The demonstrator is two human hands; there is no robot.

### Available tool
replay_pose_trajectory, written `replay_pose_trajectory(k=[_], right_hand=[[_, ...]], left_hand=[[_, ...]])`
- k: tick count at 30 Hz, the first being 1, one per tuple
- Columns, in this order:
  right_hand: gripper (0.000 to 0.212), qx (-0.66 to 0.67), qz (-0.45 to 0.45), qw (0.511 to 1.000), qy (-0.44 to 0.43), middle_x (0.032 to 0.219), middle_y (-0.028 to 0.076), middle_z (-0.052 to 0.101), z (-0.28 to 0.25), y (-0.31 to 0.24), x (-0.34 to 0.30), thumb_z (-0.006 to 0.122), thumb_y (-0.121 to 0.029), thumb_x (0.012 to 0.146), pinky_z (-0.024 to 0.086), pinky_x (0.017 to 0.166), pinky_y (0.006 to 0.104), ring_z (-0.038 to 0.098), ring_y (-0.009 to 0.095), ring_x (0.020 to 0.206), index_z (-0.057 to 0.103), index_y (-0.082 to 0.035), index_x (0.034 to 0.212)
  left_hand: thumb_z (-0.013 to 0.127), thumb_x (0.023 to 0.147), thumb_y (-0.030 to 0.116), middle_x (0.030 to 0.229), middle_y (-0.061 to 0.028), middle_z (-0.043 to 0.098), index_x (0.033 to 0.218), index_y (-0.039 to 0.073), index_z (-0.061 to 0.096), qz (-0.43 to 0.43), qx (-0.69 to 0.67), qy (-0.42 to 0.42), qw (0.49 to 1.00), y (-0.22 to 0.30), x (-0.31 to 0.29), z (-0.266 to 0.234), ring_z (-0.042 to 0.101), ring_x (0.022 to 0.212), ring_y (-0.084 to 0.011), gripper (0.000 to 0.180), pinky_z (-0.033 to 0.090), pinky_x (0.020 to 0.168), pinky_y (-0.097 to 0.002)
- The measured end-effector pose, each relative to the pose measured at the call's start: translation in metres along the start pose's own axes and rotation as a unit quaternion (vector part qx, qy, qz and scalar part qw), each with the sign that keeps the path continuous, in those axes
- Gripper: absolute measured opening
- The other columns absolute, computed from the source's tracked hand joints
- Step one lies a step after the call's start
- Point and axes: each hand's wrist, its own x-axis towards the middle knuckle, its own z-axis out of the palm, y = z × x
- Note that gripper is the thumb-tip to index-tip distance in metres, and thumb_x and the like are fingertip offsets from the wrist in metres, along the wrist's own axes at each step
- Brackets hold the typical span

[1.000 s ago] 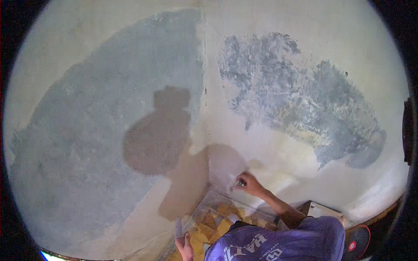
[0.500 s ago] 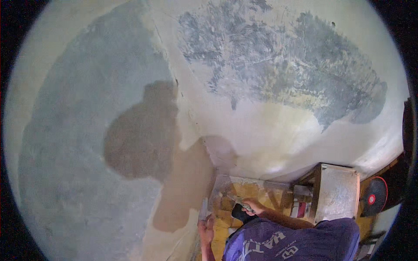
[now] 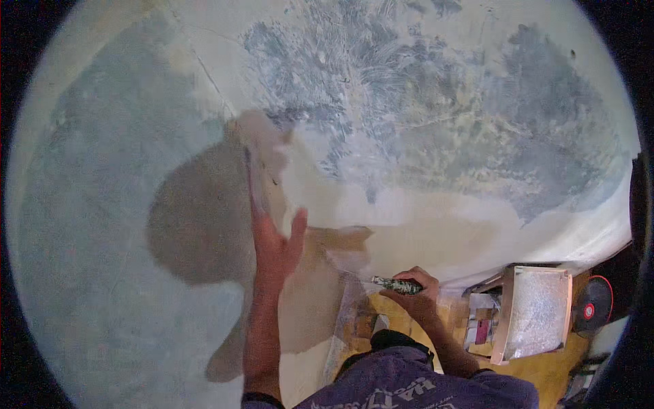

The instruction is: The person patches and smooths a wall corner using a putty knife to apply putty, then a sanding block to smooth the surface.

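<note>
My left hand [image 3: 276,249] is raised near the wall corner, thumb out to the side. It holds a wide, flat filling knife [image 3: 253,174], seen almost edge-on and blurred, up against the wall. My right hand [image 3: 419,290] grips the dark, paint-spotted handle of a putty knife [image 3: 398,284] in front of my chest. Its thin blade points left and is hard to make out against the background. The left wall [image 3: 88,238] has a large grey patch, and the right wall [image 3: 436,136] has mottled grey and white filler. A crack-like line [image 3: 208,75] runs along the corner.
At the lower right stands a wooden stand with a pale, speckled top [image 3: 538,313]; a dark red box-like thing [image 3: 482,332] sits beside it. A black disc with a red rim [image 3: 595,305] is farther right. Yellowish flooring [image 3: 361,341] shows below. My shadow falls across the corner.
My left hand has risen from low by the corner up to the wall with the filling knife. My right hand has moved up and right with the putty knife. The view has shifted slightly.
</note>
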Motion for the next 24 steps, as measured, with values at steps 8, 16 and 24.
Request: replay_pose_trajectory(k=[8, 16, 24], right_hand=[[0.043, 0.198, 0.02, 0.952, 0.233, 0.088, 0.01, 0.061, 0.015, -0.019, 0.018, 0.081, -0.001, 0.058, 0.051, 0.073, 0.0274, 0.06, 0.018, 0.082, 0.058, 0.001, 0.095], [0.029, 0.219, 0.127, 0.901, 0.352, 0.09, 0.005, 0.057, 0.051, -0.025, 0.011, 0.07, -0.007, 0.075, 0.046, 0.074, 0.0281, 0.055, 0.014, 0.083, 0.055, -0.003, 0.1], [0.026, 0.384, 0.102, 0.878, 0.269, 0.081, 0.006, 0.05, 0.095, -0.032, -0.004, 0.065, -0.021, 0.088, 0.043, 0.061, 0.0319, 0.05, 0.018, 0.068, 0.047, -0.005, 0.095]], left_hand=[[0.049, 0.084, 0.046, 0.147, -0.0267, 0.024, 0.143, -0.008, 0.019, 0.381, 0.145, 0.213, 0.888, -0.019, 0.145, 0.088, 0.025, 0.136, -0.0424, 0.085, 0.017, 0.11, -0.0488], [0.042, 0.084, 0.056, 0.147, -0.0184, 0.033, 0.141, -0.004, 0.031, 0.368, 0.105, 0.271, 0.883, -0.035, 0.147, 0.107, 0.034, 0.134, -0.0307, 0.084, 0.021, 0.108, -0.0473], [0.052, 0.077, 0.057, 0.149, -0.0232, 0.023, 0.142, -0.008, 0.02, 0.378, 0.103, 0.273, 0.879, -0.05, 0.152, 0.106, 0.025, 0.136, -0.0401, 0.097, 0.022, 0.105, -0.0539]])
